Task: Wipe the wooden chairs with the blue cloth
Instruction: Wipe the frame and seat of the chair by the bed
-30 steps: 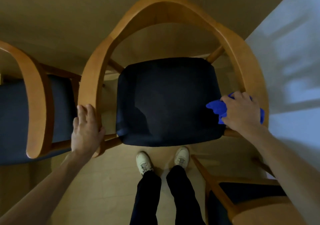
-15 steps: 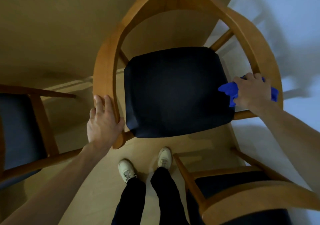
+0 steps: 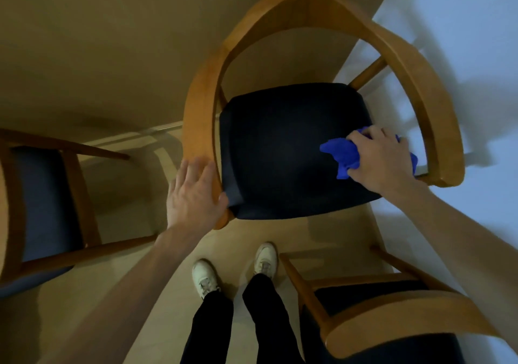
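— On the left side, what do you have?

— A second chair (image 3: 42, 195) slid out toward the frame edge as my view swung right. Next to it my left hand (image 3: 193, 195) lies flat on the end of the middle chair (image 3: 201, 111)'s armrest, fingers straight; half a second back it sat in the same place, so I judge it is only steadying the frame.

— And the cloth?

— The blue cloth (image 3: 343, 153) is bunched under my right hand (image 3: 378, 161), fingers curled round it. It has come off the right armrest and now sits on the edge of the dark seat (image 3: 280, 144), just inside that arm. I take that to mean the right arm is done and the wipe is moving inward.

— The room?

— Pale wooden floor (image 3: 252, 234) under my white shoes (image 3: 206, 279), a beige wall behind, a white wall to the right, and a third chair (image 3: 392, 321) near my right leg, not yet touched.
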A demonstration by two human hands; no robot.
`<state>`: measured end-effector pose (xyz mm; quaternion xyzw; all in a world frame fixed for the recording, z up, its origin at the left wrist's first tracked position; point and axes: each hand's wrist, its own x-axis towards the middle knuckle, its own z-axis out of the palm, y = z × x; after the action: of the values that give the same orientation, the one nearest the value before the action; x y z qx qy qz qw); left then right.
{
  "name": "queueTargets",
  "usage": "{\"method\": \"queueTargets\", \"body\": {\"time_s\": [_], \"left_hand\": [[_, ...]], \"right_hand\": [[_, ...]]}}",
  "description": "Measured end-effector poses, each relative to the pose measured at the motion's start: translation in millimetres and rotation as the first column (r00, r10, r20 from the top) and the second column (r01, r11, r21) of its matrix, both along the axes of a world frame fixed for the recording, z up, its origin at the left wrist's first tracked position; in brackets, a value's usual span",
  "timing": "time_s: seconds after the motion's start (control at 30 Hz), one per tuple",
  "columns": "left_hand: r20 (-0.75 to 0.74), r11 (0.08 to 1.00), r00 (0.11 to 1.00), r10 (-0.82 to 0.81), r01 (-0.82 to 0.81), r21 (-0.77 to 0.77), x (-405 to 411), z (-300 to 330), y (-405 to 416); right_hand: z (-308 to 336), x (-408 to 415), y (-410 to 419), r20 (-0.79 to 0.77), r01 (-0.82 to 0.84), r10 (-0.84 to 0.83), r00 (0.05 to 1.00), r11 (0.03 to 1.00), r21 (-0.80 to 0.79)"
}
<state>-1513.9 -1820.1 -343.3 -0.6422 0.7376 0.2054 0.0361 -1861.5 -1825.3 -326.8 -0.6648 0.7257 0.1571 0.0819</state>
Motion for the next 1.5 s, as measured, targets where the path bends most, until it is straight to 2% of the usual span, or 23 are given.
{"method": "queueTargets", "body": {"time_s": [0.1,0.2,0.43,0.57,0.73,0.9,1.13,1.2,1.3,1.43,1.5], "left_hand": [[-0.031,0.999,0.999,0.031,-0.033,-0.039,35,4,6],[-0.018,0.997,0.997,0.076,-0.076,-0.011,81,-2,16],[0.027,0.969,0.969,0.246,-0.247,0.007,203,-6,79],[0.033,0.906,0.906,0.421,-0.419,-0.069,302,7,107],[0.065,0.829,0.828,0.556,-0.548,-0.115,422,18,146],[0.108,0.791,0.784,0.611,-0.6,-0.124,514,22,170],[0.071,0.737,0.736,0.673,-0.66,-0.144,596,24,157],[0.07,0.729,0.727,0.683,-0.674,-0.12,614,21,152],[0.075,0.699,0.695,0.715,-0.711,-0.071,641,10,151],[0.072,0.651,0.648,0.758,-0.759,-0.022,677,-9,151],[0.069,0.628,0.626,0.777,-0.778,-0.017,691,-14,155]], "right_hand": [[15,45,-1,0.116,-0.022,0.031,0.993,0.997,-0.079],[24,98,1,0.254,-0.026,0.057,0.966,0.992,-0.126],[40,257,16,0.484,-0.126,0.208,0.85,0.972,-0.196],[47,363,22,0.533,-0.229,0.302,0.79,0.953,-0.199],[45,484,30,0.572,-0.353,0.394,0.719,0.917,-0.187],[41,575,33,0.576,-0.439,0.472,0.667,0.874,-0.208],[40,670,15,0.607,-0.509,0.517,0.604,0.836,-0.205],[36,695,6,0.645,-0.512,0.514,0.566,0.832,-0.213],[25,734,-10,0.765,-0.486,0.451,0.46,0.849,-0.208],[5,793,-35,0.912,-0.461,0.178,0.37,0.887,0.014],[-2,823,-45,0.92,-0.479,0.133,0.369,0.876,0.065]]}}
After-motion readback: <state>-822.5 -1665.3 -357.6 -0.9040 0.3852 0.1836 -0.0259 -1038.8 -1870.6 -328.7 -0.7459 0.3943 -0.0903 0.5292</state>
